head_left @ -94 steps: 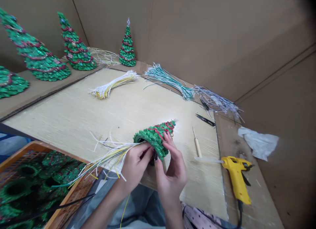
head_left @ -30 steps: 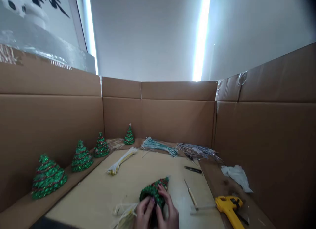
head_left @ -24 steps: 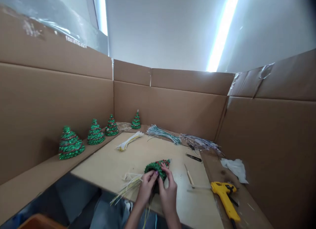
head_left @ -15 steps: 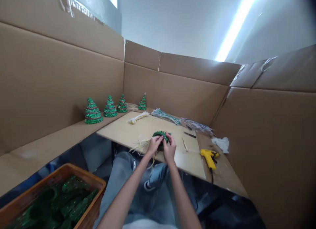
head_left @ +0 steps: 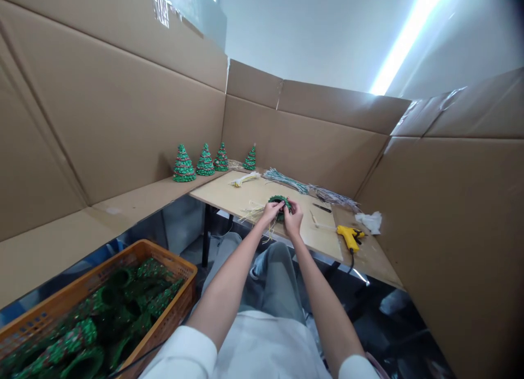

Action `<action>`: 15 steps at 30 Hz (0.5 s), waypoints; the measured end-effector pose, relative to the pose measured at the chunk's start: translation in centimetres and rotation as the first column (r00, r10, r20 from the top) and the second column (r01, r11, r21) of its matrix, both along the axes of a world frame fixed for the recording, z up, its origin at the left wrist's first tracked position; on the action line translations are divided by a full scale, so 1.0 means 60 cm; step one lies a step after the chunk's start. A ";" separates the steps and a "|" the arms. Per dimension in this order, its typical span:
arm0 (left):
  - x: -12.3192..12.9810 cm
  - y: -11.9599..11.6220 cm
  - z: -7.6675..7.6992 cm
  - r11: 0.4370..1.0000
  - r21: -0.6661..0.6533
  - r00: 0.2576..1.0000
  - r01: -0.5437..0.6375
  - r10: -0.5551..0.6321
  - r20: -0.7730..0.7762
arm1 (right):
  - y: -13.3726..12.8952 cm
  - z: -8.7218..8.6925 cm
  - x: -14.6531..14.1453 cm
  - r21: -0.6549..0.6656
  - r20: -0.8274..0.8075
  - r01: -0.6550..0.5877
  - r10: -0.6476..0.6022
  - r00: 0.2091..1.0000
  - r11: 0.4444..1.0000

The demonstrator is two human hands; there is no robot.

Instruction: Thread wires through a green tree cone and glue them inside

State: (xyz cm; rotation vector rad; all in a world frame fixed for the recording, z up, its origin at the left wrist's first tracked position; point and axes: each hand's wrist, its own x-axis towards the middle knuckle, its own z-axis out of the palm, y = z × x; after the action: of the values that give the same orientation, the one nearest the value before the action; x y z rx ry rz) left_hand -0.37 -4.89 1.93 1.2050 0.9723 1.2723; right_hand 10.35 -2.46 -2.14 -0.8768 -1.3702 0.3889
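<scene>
Four green trees [head_left: 205, 161] stand on a cardboard shelf [head_left: 123, 205] at center left. An orange crate [head_left: 164, 269] of green cones [head_left: 84, 335] sits lower left. A yellow glue gun [head_left: 349, 237] and white tissue [head_left: 370, 222] lie right.

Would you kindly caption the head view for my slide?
Left hand and right hand hold a green tree over a board.

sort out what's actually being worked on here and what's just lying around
Being worked on:
left hand
right hand
green Christmas-tree cone
pale wires trailing from it

Lying about:
yellow glue gun
black snips
wooden-handled awl
teal wire bundle
yellow-white wire bundle
four green trees
orange crate of green cones
crumpled tissue
</scene>
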 end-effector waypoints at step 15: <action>0.017 0.014 -0.050 0.987 0.124 0.994 -0.103 0.098 0.046 | -0.001 -0.016 0.008 -0.020 -0.023 -0.059 0.058 0.998 0.998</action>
State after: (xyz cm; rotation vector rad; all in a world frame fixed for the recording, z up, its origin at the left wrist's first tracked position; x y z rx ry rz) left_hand 0.62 -4.04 -1.05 1.2351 0.9452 1.4502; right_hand 10.81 -2.50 -3.07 -0.8482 -1.3752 0.4572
